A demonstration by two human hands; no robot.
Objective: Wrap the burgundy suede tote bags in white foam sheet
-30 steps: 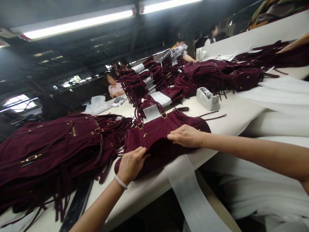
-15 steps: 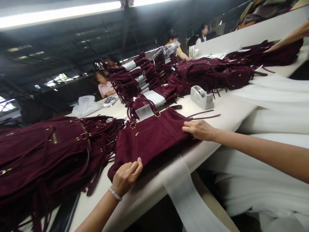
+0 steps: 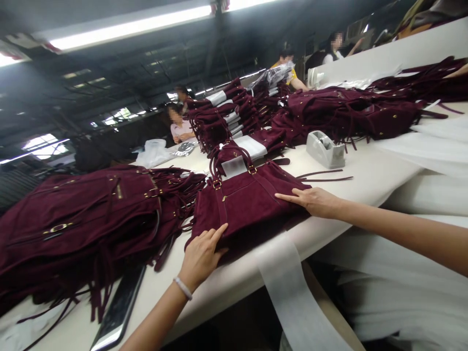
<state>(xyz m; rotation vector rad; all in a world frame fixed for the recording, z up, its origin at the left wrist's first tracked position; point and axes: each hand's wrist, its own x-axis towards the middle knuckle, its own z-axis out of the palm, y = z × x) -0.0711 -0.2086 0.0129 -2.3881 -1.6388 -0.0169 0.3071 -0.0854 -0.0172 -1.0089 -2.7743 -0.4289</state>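
A burgundy suede-like handbag (image 3: 248, 204) with brass buckles and two raised handles lies on the table in front of me. My left hand (image 3: 203, 253), with a pale bracelet at the wrist, rests on its near left part, index finger and thumb apart. Across the bag's right side lies my right hand (image 3: 316, 201), its index finger stretched out over the fabric. Both hands are open. A white sheet (image 3: 234, 167) stands behind the handles. From under the bag's near edge a wide white strip (image 3: 287, 282) hangs over the table edge.
More burgundy bags (image 3: 84, 214) lie to the left, beside a dark flat glossy object (image 3: 122, 302). A grey tape dispenser (image 3: 325, 150) stands behind right. Wrapped bags (image 3: 226, 117) are stacked farther back. White sheets (image 3: 395, 273) hang at right. Co-workers (image 3: 182, 129) sit beyond.
Both hands have loosened from pinching the bag, and their fingers now stretch over it. The right hand's fingers reach farther onto the front. My view has turned slightly left.
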